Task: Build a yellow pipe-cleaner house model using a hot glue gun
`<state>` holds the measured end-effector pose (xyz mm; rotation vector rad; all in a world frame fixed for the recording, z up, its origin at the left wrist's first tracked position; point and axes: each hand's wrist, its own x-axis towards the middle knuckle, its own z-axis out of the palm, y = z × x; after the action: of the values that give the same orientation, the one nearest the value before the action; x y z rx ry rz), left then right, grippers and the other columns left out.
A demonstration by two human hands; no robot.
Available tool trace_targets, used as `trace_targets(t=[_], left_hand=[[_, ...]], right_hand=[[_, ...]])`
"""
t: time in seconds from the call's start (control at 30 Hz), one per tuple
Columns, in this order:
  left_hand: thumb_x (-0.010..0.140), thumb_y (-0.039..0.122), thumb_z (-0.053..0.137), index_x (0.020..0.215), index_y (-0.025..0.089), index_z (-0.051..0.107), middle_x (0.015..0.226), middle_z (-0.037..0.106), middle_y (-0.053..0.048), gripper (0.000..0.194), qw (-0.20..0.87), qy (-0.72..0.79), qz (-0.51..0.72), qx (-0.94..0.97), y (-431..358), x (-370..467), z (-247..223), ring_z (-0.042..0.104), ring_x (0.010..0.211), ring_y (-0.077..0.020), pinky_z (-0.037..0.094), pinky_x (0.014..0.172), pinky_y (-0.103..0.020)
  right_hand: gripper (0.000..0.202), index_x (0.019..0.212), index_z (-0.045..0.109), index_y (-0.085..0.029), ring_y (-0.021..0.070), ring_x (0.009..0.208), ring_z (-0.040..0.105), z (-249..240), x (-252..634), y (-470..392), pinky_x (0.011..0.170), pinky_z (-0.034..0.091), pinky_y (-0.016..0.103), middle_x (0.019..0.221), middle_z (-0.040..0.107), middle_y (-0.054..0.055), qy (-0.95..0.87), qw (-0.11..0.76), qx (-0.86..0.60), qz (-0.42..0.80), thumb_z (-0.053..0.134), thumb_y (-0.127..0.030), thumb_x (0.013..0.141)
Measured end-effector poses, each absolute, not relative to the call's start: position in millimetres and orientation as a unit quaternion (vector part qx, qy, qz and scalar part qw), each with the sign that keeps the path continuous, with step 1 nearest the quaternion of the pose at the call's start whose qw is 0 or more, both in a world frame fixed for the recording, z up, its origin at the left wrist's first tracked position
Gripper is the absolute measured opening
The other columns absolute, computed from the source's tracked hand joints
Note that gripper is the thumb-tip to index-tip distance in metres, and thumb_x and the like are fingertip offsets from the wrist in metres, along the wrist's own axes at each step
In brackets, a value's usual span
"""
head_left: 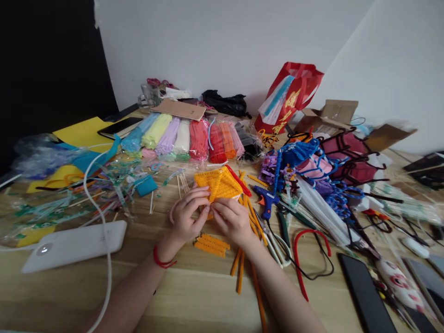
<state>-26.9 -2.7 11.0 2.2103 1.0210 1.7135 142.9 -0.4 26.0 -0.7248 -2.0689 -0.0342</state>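
An orange-yellow woven piece (222, 181) made of fuzzy strips lies at the centre, with a red strip along its right edge. My left hand (189, 215) is closed on its near left side, thumb and fingers pinched together. From the right, my right hand (233, 219) pinches the near edge, its fingertips touching those of my left hand. Just below the hands, a small flat orange piece (211, 245) rests on the table. Loose orange strips (240, 273) run beside and under my right wrist.
A blue glue gun (266, 201) lies right of the hands, near pliers and a curved red strip (312, 231). Bundles of coloured strips (199, 138) line the back. At left sits a white power bank (76, 245) with its cable; a black phone (364, 291) is at right.
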Motion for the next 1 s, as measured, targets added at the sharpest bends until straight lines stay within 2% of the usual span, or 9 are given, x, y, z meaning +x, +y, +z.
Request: trace_targets(t=[0.1, 0.33, 0.6, 0.8, 1.0], left_hand=[[0.08, 0.006, 0.057, 0.095, 0.022, 0.06, 0.11, 0.064, -0.006, 0.022, 0.097, 0.34, 0.575, 0.737, -3.0, -27.5, 10.9, 0.058, 0.115, -0.0237, 0.042, 0.106, -0.051], [0.078, 0.007, 0.061, 0.102, 0.02, 0.057, 0.108, 0.066, -0.009, 0.027, 0.157, 0.347, 0.585, 0.716, -3.5, -29.7, 12.7, 0.058, 0.116, -0.0254, 0.043, 0.104, -0.052], [0.078, 0.006, 0.062, 0.097, 0.02, 0.062, 0.105, 0.068, -0.007, 0.023, 0.1, 0.328, 0.577, 0.741, 0.2, -33.3, 17.3, 0.062, 0.109, -0.024, 0.046, 0.101, -0.049], [0.08, 0.009, 0.061, 0.096, 0.021, 0.062, 0.105, 0.069, -0.007, 0.02, 0.093, 0.341, 0.574, 0.739, -0.3, -31.6, 16.5, 0.063, 0.109, -0.0233, 0.046, 0.102, -0.05], [0.082, 0.011, 0.061, 0.095, 0.022, 0.062, 0.105, 0.07, -0.006, 0.017, 0.077, 0.344, 0.566, 0.745, 0.1, -32.6, 16.1, 0.063, 0.11, -0.0231, 0.046, 0.102, -0.05]], right_hand=[[0.015, 0.098, 0.068, -0.017, 0.0163, 0.077, 0.068, 27.2, 144.5, 1.0, 0.067, 0.056, 0.028, 0.092, 0.072, 0.01, -0.84, 0.471, -0.27, -0.021, 0.06, -0.012, 0.087], [0.012, 0.09, 0.073, -0.022, 0.0159, 0.08, 0.07, 38.2, 149.8, 5.8, 0.073, 0.059, 0.029, 0.086, 0.072, 0.006, -0.772, 0.544, -0.308, 0.115, 0.064, -0.016, 0.085], [0.016, 0.094, 0.074, -0.022, 0.0162, 0.084, 0.069, 35.1, 147.7, 4.3, 0.075, 0.057, 0.029, 0.09, 0.072, 0.007, -0.794, 0.506, -0.311, 0.132, 0.06, -0.018, 0.089], [0.017, 0.094, 0.075, -0.021, 0.0165, 0.083, 0.069, 35.6, 144.8, 2.0, 0.073, 0.057, 0.029, 0.089, 0.072, 0.008, -0.79, 0.508, -0.323, 0.12, 0.058, -0.019, 0.09], [0.017, 0.096, 0.072, -0.021, 0.0153, 0.084, 0.069, 34.5, 145.6, 1.9, 0.075, 0.057, 0.028, 0.091, 0.072, 0.007, -0.811, 0.47, -0.334, 0.101, 0.056, -0.02, 0.091]])
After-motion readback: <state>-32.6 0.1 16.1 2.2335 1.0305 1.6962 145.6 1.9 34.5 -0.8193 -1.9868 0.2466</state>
